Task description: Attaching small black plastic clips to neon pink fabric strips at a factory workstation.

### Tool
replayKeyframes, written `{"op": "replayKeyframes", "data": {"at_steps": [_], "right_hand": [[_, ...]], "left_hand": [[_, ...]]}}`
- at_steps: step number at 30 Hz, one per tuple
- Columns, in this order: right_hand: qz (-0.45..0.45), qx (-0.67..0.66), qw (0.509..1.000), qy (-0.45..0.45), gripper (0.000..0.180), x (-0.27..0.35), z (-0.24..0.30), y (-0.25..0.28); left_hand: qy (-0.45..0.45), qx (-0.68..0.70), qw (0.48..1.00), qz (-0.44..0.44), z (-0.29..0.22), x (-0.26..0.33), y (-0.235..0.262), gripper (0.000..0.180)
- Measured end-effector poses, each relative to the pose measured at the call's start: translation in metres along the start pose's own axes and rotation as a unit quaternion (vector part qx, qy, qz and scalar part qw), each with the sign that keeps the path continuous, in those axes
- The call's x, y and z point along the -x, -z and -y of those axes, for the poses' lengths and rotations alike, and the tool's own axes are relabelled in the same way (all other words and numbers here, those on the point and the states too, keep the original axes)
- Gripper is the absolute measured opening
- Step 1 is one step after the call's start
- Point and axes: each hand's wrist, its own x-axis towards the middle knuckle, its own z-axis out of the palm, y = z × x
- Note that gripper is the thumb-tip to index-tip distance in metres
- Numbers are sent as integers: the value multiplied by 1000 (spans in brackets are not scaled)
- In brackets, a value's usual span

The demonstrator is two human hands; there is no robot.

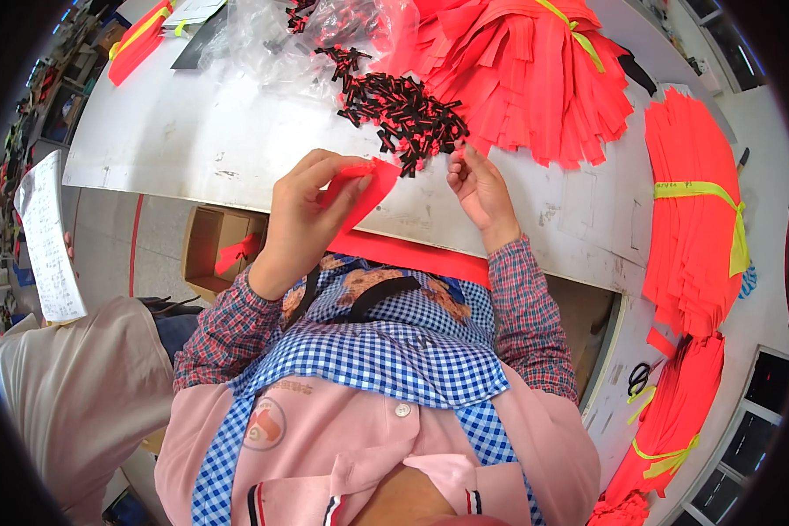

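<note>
My left hand (305,210) pinches the end of a bright red fabric strip (375,191) above the table's near edge. The strip hangs down, and red fabric also lies across my lap. My right hand (482,191) has its thumb and fingertips pressed together at the right side of a pile of small black-and-red tabs (399,110). Something small and reddish shows at those fingertips, too small to make out. The two hands are apart, with the lower tip of the pile between them.
On the white table (193,145) lie crumpled clear plastic bags (263,44) and a large fanned bundle of red strips (517,79). More tied red bundles (693,219) and black scissors (639,377) are at the right. A cardboard box (203,250) stands below left, near a person holding paper (48,237).
</note>
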Motion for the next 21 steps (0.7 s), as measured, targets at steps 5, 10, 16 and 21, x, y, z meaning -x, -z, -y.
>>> {"op": "replayKeyframes", "data": {"at_steps": [5, 10, 16, 21], "right_hand": [[60, -174, 983, 1, 20, 34, 3, -54], [86, 76, 978, 174, 17, 63, 5, -102], [62, 270, 913, 301, 16, 66, 0, -115], [38, 290, 902, 316, 13, 66, -6, -112]], "left_hand": [[3, 10, 1000, 15, 2, -3, -10, 16], [-28, 5, 999, 21, -2, -2, -15, 18], [-24, 16, 999, 38, -9, 1, -16, 23], [-32, -6, 999, 41, -13, 0, -16, 22]]}}
